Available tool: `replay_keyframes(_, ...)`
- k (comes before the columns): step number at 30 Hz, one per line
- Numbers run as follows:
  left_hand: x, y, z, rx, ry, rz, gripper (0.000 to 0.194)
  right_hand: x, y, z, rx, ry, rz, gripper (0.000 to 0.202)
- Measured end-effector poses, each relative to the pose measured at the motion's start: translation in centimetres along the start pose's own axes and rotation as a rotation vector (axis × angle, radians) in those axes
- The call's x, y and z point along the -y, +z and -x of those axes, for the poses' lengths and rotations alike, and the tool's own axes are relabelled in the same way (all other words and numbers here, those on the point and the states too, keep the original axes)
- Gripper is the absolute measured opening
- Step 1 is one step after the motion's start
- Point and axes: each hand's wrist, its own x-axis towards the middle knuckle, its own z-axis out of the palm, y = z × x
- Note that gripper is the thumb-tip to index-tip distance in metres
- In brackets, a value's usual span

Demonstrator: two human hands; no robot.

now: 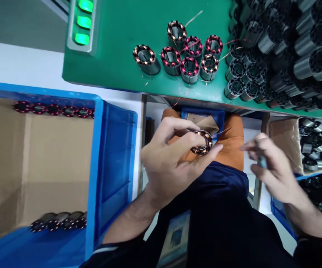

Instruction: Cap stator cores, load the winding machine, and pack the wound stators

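Observation:
My left hand (174, 152) is closed around a motor stator (209, 138) wound with copper wire, above my lap. One finger reaches into its bore, and a loose wire end sticks out to the right. Off to the right, my blurred right hand (274, 167) is closed on a small teal-grey tool (262, 161), mostly hidden by the fingers. It is apart from the stator. On the green bench top stand several wound stators, some with red wire (190, 69), others with copper wire (146, 59).
Many dark, unwound stator cores (251, 89) are stacked on the bench (116, 56) at right. A blue crate (96, 167) at left holds rows of wound stators. More cores fill a cardboard-lined box (285, 137) at right. A green-lit switch strip (73, 28) sits at upper left.

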Motion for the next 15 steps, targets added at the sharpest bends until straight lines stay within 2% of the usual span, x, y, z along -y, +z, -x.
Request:
replay_keyframes(3,-0.2,0.1,0.0,0.042,0.011,-0.028,0.021,-0.3,3.8,-0.9,0.010,-0.012,-0.115,0.060)
replay_keyframes(5,-0.3,0.1,0.1,0.072,0.012,-0.042,0.018,-0.3,5.0,-1.3,-0.006,-0.007,-0.154,0.063)
replay_keyframes(12,-0.6,0.3,0.6,0.090,0.024,-0.100,0.018,-0.1,4.5,-1.8,0.008,0.007,-0.183,0.065)
replay_keyframes(15,-0.7,0.5,0.8,0.062,0.033,-0.105,0.020,-0.3,4.7,-1.7,0.017,0.019,-0.185,0.067)
